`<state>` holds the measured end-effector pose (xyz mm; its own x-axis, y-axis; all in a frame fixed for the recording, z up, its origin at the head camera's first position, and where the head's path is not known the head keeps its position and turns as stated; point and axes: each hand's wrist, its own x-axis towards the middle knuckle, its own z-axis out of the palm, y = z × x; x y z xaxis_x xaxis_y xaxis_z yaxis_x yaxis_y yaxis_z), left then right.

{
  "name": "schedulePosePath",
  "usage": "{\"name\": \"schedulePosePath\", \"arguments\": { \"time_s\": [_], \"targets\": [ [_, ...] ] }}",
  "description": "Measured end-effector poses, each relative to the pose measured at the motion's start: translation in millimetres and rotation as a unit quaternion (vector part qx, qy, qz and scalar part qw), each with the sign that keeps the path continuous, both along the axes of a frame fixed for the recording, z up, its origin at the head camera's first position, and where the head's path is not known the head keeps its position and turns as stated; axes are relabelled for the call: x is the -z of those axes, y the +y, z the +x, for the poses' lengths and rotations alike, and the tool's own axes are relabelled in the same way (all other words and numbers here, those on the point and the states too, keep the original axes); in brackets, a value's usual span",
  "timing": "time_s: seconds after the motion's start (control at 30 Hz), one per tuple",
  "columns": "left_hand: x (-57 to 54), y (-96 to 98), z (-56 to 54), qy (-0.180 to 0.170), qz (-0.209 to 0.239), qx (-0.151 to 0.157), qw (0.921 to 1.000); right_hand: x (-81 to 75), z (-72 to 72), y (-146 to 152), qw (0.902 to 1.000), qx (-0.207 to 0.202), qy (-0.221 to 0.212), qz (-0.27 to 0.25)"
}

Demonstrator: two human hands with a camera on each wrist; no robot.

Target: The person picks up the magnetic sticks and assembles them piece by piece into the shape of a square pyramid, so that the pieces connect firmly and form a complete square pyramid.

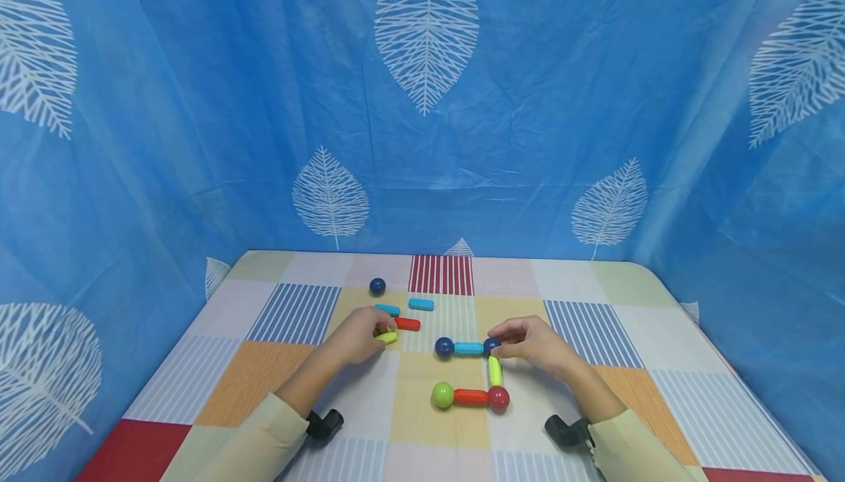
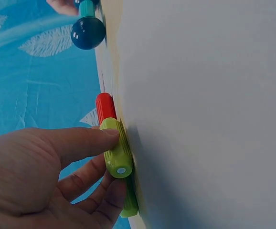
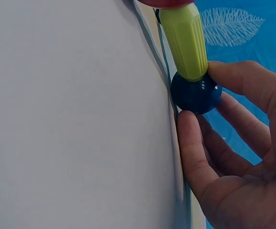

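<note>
My left hand point(image 1: 360, 334) pinches a yellow-green rod point(image 2: 117, 150) between thumb and fingers, low over the table. A red rod point(image 1: 408, 324) lies just beyond it, and another green rod point(image 2: 130, 200) shows under the fingertips in the left wrist view. With thumb and fingers my right hand point(image 1: 532, 344) grips a dark blue ball point(image 3: 195, 93) at a corner of joined pieces. From that ball a light blue rod point(image 1: 469, 348) runs left to a second dark blue ball point(image 1: 444, 348). A yellow-green rod point(image 1: 495, 372) joins it to a red ball point(image 1: 498, 399).
From the red ball, a joined red rod point(image 1: 471, 397) leads to a green ball point(image 1: 443, 395). Farther back lie a loose dark blue ball point(image 1: 378, 287) and light blue rods point(image 1: 421, 304). A patchwork cloth point(image 1: 436, 460) covers the table, with blue leaf-print curtains point(image 1: 462, 137) around it.
</note>
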<state>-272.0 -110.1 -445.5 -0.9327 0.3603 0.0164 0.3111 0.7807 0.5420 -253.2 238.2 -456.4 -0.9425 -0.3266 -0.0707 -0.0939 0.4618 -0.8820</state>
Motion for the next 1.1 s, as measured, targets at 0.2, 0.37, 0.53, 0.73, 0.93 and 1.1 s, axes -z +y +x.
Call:
{"name": "schedulePosePath", "arguments": {
  "time_s": [0.2,0.37,0.53,0.73,0.93,1.1],
  "targets": [
    [1.8,0.3,-0.7,-0.004,-0.006,0.014,0.9999,-0.4,0.8,-0.7,1.0000,0.001,-0.003,-0.004],
    [1.5,-1.8,2.1,-0.034,0.031,0.022,0.9987,-0.4,1.1,-0.9,1.0000,0.000,-0.004,-0.006],
    [0.0,-4.1,4.8,-0.073,0.086,0.033,0.9930,-0.7,0.8,-0.6,1.0000,-0.001,-0.004,-0.006],
    [-0.9,-6.8,6.7,-0.108,0.141,0.076,0.9812,-0.3,0.0,0.1,0.9999,-0.002,-0.007,-0.009],
    [2.1,-2.5,8.9,-0.165,0.203,0.078,0.9621,0.3,-0.5,0.7,0.9999,-0.002,-0.009,-0.007],
    [1.8,4.5,14.2,-0.196,0.235,0.070,0.9495,0.9,-1.1,1.2,1.0000,-0.002,-0.006,-0.005]
  ]
}}
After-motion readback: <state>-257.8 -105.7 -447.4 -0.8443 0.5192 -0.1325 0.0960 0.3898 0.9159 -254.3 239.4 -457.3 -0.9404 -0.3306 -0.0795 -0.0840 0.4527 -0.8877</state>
